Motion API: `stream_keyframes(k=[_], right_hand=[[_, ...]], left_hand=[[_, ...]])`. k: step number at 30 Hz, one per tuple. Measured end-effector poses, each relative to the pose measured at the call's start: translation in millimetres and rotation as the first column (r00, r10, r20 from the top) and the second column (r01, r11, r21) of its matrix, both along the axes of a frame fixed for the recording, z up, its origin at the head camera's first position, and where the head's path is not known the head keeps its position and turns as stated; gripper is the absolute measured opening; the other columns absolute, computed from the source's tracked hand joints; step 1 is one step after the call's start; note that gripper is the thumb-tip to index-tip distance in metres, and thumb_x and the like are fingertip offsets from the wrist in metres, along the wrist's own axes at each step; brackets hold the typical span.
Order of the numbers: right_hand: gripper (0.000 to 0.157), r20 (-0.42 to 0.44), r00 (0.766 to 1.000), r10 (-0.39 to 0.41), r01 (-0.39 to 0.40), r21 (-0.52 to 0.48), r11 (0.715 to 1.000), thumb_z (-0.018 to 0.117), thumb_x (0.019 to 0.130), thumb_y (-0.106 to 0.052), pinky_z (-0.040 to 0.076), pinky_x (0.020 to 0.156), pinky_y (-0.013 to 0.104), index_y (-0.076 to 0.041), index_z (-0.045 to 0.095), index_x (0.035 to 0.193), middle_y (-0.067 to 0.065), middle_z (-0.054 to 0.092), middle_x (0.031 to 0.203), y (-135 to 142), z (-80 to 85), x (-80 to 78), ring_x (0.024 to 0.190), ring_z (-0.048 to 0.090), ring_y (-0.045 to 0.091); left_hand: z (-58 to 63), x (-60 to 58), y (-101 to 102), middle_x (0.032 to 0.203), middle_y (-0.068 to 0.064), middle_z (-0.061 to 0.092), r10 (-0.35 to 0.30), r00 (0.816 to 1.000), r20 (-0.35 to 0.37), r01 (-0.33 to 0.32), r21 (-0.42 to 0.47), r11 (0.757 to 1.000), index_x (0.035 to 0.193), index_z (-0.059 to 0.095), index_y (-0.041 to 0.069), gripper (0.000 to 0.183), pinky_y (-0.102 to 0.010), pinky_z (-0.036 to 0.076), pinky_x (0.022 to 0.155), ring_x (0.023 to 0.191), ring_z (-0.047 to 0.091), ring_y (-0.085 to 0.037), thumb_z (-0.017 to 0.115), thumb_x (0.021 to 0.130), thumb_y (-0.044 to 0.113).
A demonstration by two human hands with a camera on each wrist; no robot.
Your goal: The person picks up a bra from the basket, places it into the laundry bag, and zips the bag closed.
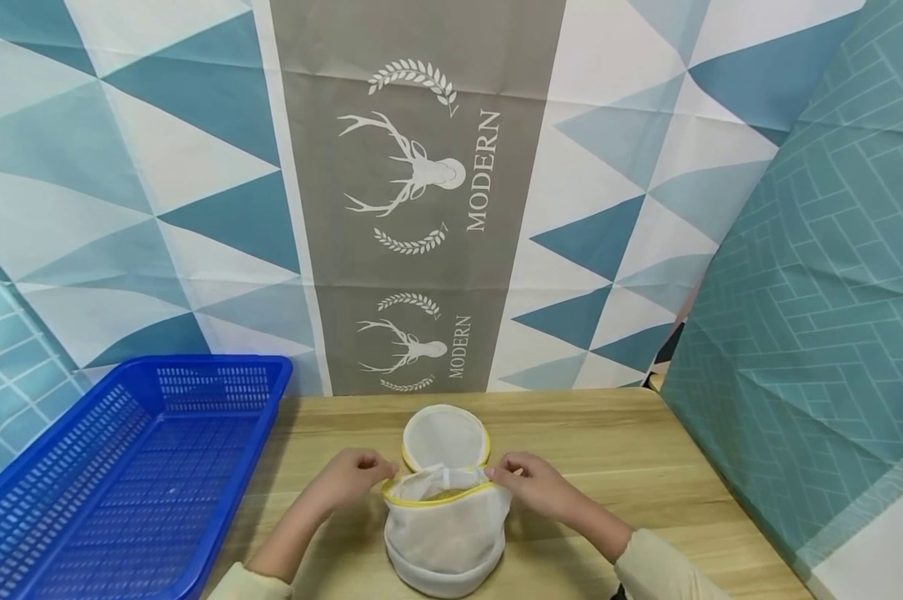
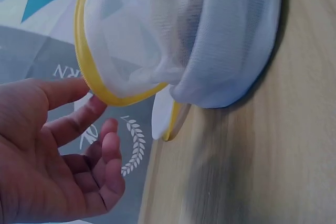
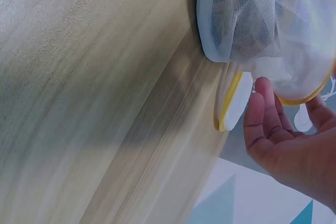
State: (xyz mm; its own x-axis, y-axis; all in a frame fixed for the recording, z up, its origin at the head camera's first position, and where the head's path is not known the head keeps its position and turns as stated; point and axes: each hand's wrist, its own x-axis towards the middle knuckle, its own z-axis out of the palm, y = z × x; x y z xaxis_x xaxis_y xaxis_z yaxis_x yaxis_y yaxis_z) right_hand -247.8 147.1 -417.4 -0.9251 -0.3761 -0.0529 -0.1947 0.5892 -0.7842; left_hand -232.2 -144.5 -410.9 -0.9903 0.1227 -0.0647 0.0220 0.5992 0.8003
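Observation:
A white mesh laundry bag (image 1: 445,533) with yellow zipper trim stands on the wooden table, its round lid (image 1: 445,437) folded back behind it. My left hand (image 1: 353,477) pinches the yellow rim at the left of the opening between thumb and finger, the other fingers loosely curled. On the opposite side, my right hand (image 1: 535,485) pinches the rim. The mouth is spread between both hands. Through the mesh (image 3: 244,14) something darker shows inside, its kind unclear. In the left wrist view the yellow trim (image 2: 80,40) meets my fingertips.
A blue plastic basket (image 1: 229,492) with slotted walls sits on the left, beside the wooden table (image 1: 616,442). Patterned sheets with triangles and deer heads (image 1: 413,175) hang behind the table. A teal sheet (image 1: 819,333) borders the right edge.

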Motion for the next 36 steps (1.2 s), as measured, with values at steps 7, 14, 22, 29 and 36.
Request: stream_keyframes(k=[7, 14, 22, 29, 36], right_hand=[[0.033, 0.023, 0.987, -0.159, 0.161, -0.141, 0.977, 0.052, 0.096, -0.032, 0.048, 0.059, 0.031, -0.002, 0.060, 0.104, 0.009, 0.059, 0.086, -7, -4.4, -7.2, 0.070, 0.055, 0.014], [0.026, 0.057, 0.968, -0.243, 0.249, -0.136, 0.959, 0.053, 0.095, -0.024, 0.048, 0.057, 0.034, 0.000, 0.061, 0.103, 0.012, 0.061, 0.087, -9, -9.3, -16.5, 0.068, 0.057, 0.017], [0.022, 0.037, 0.966, -0.256, 0.259, -0.119, 0.959, 0.053, 0.095, -0.018, 0.050, 0.053, 0.035, 0.002, 0.062, 0.099, 0.014, 0.064, 0.084, -10, -17.0, -26.5, 0.062, 0.059, 0.017], [0.022, 0.061, 0.968, -0.245, 0.252, -0.169, 0.953, 0.054, 0.094, -0.014, 0.049, 0.052, 0.031, 0.006, 0.062, 0.099, 0.013, 0.063, 0.077, -13, -21.8, -33.0, 0.055, 0.052, 0.012], [0.023, 0.093, 0.958, -0.272, 0.285, -0.185, 0.940, 0.054, 0.093, -0.013, 0.051, 0.052, 0.030, 0.008, 0.061, 0.101, 0.018, 0.063, 0.080, -15, -28.6, -39.0, 0.054, 0.050, 0.011]], left_hand=[[-2.2, -14.5, 6, 0.092, -0.015, 0.062, 0.121, 0.989, 0.083, -0.132, 0.136, 0.982, 0.105, 0.062, -0.002, 0.028, -0.034, 0.052, 0.062, 0.074, 0.062, -0.022, 0.060, 0.090, 0.022], [-9.7, -29.2, 7, 0.095, -0.018, 0.061, 0.168, 0.977, 0.129, -0.193, 0.213, 0.958, 0.111, 0.057, -0.005, 0.033, -0.036, 0.054, 0.061, 0.075, 0.063, -0.025, 0.058, 0.091, 0.021], [-21.4, -38.7, 3, 0.086, -0.014, 0.061, 0.159, 0.970, 0.185, -0.208, 0.287, 0.935, 0.108, 0.054, -0.005, 0.035, -0.032, 0.053, 0.057, 0.066, 0.060, -0.019, 0.061, 0.089, 0.023], [-28.9, -45.6, 5, 0.090, -0.015, 0.063, 0.188, 0.958, 0.218, -0.248, 0.288, 0.925, 0.109, 0.056, -0.008, 0.033, -0.032, 0.053, 0.059, 0.070, 0.060, -0.020, 0.058, 0.090, 0.019], [-34.1, -50.1, 12, 0.085, -0.015, 0.063, 0.194, 0.955, 0.224, -0.258, 0.307, 0.916, 0.107, 0.056, -0.010, 0.031, -0.031, 0.053, 0.058, 0.065, 0.060, -0.018, 0.058, 0.089, 0.015]])
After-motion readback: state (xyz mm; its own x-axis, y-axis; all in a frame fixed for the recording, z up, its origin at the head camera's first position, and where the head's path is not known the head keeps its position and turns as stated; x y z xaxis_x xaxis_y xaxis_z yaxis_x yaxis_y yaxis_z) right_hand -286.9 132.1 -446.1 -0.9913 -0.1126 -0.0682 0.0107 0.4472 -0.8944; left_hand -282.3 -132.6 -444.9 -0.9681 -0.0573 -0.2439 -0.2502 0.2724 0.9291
